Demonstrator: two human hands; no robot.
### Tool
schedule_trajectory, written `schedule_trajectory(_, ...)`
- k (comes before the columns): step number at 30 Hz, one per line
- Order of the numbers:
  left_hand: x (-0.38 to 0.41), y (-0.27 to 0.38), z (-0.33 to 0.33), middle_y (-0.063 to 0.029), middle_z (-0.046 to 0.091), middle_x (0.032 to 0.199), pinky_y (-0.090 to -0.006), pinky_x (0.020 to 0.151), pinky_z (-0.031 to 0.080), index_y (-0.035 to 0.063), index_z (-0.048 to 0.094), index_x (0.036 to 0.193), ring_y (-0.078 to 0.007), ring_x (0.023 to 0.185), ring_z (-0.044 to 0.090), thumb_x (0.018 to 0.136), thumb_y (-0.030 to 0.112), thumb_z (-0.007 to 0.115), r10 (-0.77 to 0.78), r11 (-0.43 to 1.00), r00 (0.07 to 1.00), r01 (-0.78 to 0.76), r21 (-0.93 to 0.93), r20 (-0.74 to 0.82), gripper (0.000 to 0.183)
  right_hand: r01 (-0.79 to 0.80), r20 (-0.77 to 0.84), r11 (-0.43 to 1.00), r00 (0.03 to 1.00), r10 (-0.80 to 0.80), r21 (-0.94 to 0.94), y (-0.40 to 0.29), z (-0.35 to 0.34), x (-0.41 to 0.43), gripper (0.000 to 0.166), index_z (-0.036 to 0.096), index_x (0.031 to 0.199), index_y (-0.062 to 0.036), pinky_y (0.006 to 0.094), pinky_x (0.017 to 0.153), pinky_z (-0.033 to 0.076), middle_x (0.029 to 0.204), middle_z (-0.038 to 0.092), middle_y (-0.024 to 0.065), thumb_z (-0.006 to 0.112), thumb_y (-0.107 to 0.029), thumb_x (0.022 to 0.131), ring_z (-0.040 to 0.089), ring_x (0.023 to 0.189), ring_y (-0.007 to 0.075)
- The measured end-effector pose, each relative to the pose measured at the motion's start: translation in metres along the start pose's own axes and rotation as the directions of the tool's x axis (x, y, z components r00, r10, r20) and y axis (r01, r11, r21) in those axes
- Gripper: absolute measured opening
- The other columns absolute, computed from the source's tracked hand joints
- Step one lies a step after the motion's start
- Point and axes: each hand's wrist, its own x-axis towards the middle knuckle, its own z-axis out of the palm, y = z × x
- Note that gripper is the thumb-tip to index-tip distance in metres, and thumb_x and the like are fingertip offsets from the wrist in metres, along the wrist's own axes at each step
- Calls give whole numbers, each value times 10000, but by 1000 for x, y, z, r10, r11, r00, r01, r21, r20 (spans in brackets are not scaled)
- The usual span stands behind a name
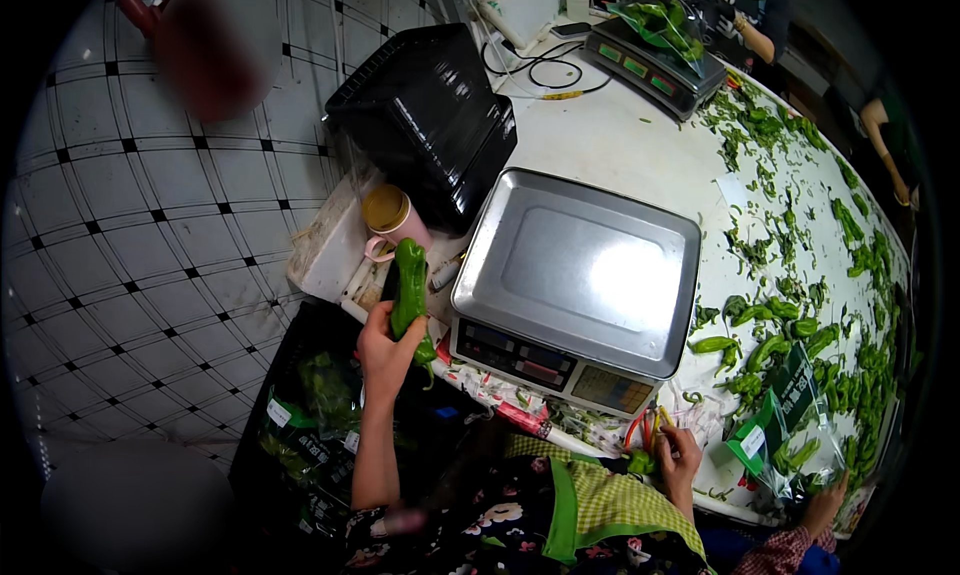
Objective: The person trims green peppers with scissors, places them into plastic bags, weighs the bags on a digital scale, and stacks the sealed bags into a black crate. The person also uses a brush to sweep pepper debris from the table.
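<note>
My left hand (390,344) grips a long green pepper (410,282), held upright beside the scale over the table's left edge. In front of me stands an electronic scale with a bare metal pan (555,267). At the table's near edge is my right hand (679,459), its fingers bent by tool handles in yellow and red (652,425). Another green pepper (640,462) lies just left of that hand; whether the fingers grip anything is unclear. Below my left forearm, a black crate (251,425) contains bagged green vegetables (322,395) with labels.
Black crates (427,117) and a pink lidded mug (397,218) stand beyond my left hand. Peppers (772,346) and leaf scraps cover the table's right side. A co-worker's hand (825,504) is at a printed bag (795,425). Another person works behind a second scale (652,64).
</note>
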Motion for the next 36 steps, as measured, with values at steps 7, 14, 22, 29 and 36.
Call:
schedule_trajectory(7, -16, 41, 92, -141, 624, 923, -190, 587, 472, -28, 461, 1221, -100, 736, 578, 859, 223, 582, -67, 794, 794, 409, -450, 604, 458, 199, 68, 976, 979, -193, -91, 0, -22, -25, 383, 651, 1002, -55, 351, 704, 471, 941, 609, 110, 747, -175, 651, 571, 827, 283)
schedule_trajectory(14, -56, 72, 187, -154, 608, 935, -225, 558, 478, 9, 435, 1189, -105, 685, 563, 911, 248, 437, 16, 819, 532, 478, -316, 847, 367, 247, -7, 925, 966, -260, -288, 25, -19, -42, 330, 654, 940, -128, 344, 580, 394, 680, 521, 51, 719, -376, 733, 525, 638, 226)
schedule_trajectory(22, -103, 81, 260, -150, 616, 1049, -155, 447, 336, 41, 375, 1155, -34, 596, 467, 860, 95, 589, -110, 823, 247, 565, -51, 963, 369, -202, -514, 975, 829, 223, 97, 21, -40, -31, 269, 656, 967, -21, 292, 610, 473, 791, 653, 102, 669, -238, 808, 620, 680, 196)
schedule_trajectory(29, -117, 70, 295, -117, 613, 996, -189, 454, 363, 49, 422, 1157, -45, 537, 443, 875, 209, 623, -132, 864, 256, 502, -15, 958, 382, -330, -458, 797, 680, 572, 506, 23, -55, -15, 390, 551, 1155, 22, 257, 668, 451, 857, 616, 69, 556, -295, 927, 522, 737, 99)
schedule_trajectory(36, -122, 68, 316, -34, 567, 848, -201, 443, 391, 45, 414, 1115, -62, 530, 477, 862, 210, 657, -162, 848, 367, 526, -60, 916, 388, -129, -498, 992, 860, 115, 8, -25, -78, 1, 476, 572, 1200, -31, 286, 766, 467, 948, 631, 87, 688, -33, 738, 614, 811, 181)
